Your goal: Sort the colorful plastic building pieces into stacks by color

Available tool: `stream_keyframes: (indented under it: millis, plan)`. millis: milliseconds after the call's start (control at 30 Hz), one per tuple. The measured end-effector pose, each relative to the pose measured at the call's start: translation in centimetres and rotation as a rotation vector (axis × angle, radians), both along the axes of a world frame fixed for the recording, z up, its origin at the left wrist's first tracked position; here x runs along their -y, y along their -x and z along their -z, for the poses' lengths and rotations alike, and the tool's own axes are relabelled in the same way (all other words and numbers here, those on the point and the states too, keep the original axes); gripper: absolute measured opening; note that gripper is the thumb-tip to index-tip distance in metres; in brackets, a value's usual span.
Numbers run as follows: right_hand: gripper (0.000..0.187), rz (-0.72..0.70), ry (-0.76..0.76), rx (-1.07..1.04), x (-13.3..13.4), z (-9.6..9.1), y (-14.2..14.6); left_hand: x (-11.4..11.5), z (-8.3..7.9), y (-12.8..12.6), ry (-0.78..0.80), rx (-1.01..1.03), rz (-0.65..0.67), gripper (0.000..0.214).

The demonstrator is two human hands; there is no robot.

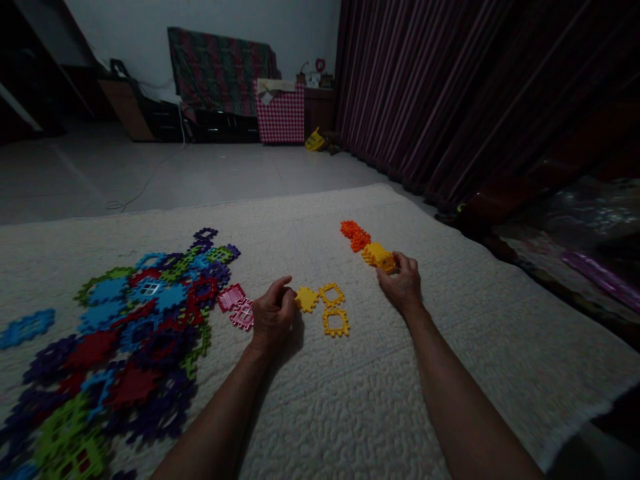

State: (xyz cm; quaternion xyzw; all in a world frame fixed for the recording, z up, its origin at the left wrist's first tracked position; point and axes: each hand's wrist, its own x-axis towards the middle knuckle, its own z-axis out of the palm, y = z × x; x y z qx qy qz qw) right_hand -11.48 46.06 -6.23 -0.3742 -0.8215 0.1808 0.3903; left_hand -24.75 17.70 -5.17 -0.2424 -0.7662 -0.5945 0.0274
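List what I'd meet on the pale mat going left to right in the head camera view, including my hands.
Multicoloured pile, pink pieces, left hand, solid yellow piece, two yellow frames, orange stack, yellow stack, right hand.

A pale quilted mat [350, 407] carries a jumbled pile of multicoloured interlocking pieces [133, 383] on its left side. Pink pieces [231, 297] lie just beside it, three flat yellow pieces [307, 299] centrally, and orange [355, 235] and yellow clusters [376, 255] toward the far right corner.
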Motion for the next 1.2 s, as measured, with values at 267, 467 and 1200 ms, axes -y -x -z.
stream_keyframes:
  millis: [267,467,1200]
  plan:
    - [0.039,-0.226,-0.197,-0.148,3.2,-1.9,1.1,-0.1,0.1,0.2,0.009,-0.006,-0.04,0.035]
    - [0.049,-0.925,0.023,0.173,6.8,-2.7,2.0,-0.2,-0.2,0.2,0.043,-0.019,-0.041,0.036]
    - [0.041,-0.769,0.008,0.301,8.1,-4.6,3.5,-0.5,0.1,0.2,0.006,0.011,-0.024,0.034]
